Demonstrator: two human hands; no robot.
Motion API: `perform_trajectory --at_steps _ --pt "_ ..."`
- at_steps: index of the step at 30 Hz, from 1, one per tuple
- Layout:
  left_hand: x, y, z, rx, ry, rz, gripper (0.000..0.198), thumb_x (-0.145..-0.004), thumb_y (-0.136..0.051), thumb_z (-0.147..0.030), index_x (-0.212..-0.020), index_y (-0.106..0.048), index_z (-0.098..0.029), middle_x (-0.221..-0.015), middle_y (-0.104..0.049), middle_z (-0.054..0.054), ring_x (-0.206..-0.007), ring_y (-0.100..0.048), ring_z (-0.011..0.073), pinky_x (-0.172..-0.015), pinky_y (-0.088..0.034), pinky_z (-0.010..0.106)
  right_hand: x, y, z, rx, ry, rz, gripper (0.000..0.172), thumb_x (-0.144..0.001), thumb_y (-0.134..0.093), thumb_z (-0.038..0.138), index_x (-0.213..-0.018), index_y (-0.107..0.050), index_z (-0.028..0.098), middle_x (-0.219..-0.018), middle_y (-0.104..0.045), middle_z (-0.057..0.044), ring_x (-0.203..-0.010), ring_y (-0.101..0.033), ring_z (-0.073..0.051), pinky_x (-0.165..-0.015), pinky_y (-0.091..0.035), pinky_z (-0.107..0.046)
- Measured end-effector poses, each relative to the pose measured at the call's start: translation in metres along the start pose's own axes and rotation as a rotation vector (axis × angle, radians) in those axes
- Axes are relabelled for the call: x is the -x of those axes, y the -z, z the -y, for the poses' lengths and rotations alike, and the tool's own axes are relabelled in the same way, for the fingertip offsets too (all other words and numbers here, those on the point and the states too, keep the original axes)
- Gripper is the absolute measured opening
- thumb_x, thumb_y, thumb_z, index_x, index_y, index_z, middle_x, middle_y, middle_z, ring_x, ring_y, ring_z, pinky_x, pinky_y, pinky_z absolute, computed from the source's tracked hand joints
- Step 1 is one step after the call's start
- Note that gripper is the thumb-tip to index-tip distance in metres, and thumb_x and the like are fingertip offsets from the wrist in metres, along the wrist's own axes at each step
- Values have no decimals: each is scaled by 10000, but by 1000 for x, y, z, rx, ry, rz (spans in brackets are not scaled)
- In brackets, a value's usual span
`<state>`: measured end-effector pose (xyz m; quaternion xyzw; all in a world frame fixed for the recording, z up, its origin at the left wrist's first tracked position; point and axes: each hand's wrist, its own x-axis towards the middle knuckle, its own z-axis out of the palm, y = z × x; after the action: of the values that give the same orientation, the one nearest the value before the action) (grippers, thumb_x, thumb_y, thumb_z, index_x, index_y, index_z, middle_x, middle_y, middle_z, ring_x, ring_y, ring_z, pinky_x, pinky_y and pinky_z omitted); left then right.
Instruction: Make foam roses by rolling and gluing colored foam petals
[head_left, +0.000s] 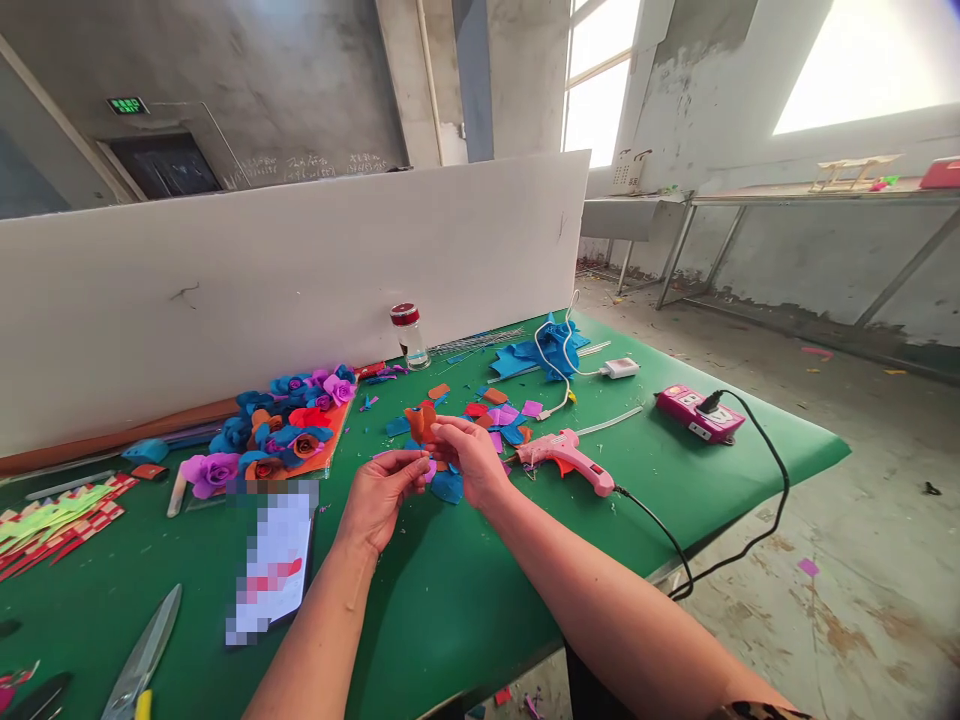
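Observation:
Over the green table, both my hands meet around a small orange-brown craft flower (421,424). My right hand (474,458) pinches its petals from the right side. Just below it, my left hand (384,497) is closed, thumb against forefinger, at the flower's thin stem, mostly covered by the fingertips. Beneath and behind the hands lie loose blue, purple, orange and red petal pieces (504,414). To the right of my right hand rests a pink hot glue gun (564,455), lying on its side with a clear glue stick in its back.
Finished flowers (277,435) are heaped at left, near a phone (274,565) and scissors (146,655). A lidded glass jar (411,340) stands by the white board (300,290). Rightward lie blue crepe paper (555,348), a white charger (619,369) and a magenta power strip (699,413) with a black cord.

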<state>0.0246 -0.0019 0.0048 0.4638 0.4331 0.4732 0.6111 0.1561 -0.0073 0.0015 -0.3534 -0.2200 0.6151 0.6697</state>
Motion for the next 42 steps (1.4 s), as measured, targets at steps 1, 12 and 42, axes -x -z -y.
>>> perform_trajectory --at_steps 1,12,42 --pt "0 0 0 7 -3 -4 362 -438 -945 -292 -716 -774 -136 -648 -711 38 -567 -577 90 -551 -467 202 0 0 -1 4 -1 -1 296 -521 -766 306 -784 -717 179 -605 -662 20 -595 -599 -142 -616 -451 -260" --pt "3 5 0 -44 -81 -25 330 -469 -920 -370 -652 -762 -145 -570 -659 17 -531 -524 82 -530 -427 194 5 -5 -8 144 114 230 278 -566 -812 297 -789 -752 142 -710 -696 -25 -610 -568 -110 -623 -421 -241" --pt "4 20 -13 32 -177 -159 407 -493 -893 -454 -749 -793 -154 -761 -730 70 -685 -549 138 -634 -429 239 9 -2 -10 229 67 205 303 -556 -871 396 -701 -760 155 -603 -636 3 -582 -516 -98 -620 -400 -238"
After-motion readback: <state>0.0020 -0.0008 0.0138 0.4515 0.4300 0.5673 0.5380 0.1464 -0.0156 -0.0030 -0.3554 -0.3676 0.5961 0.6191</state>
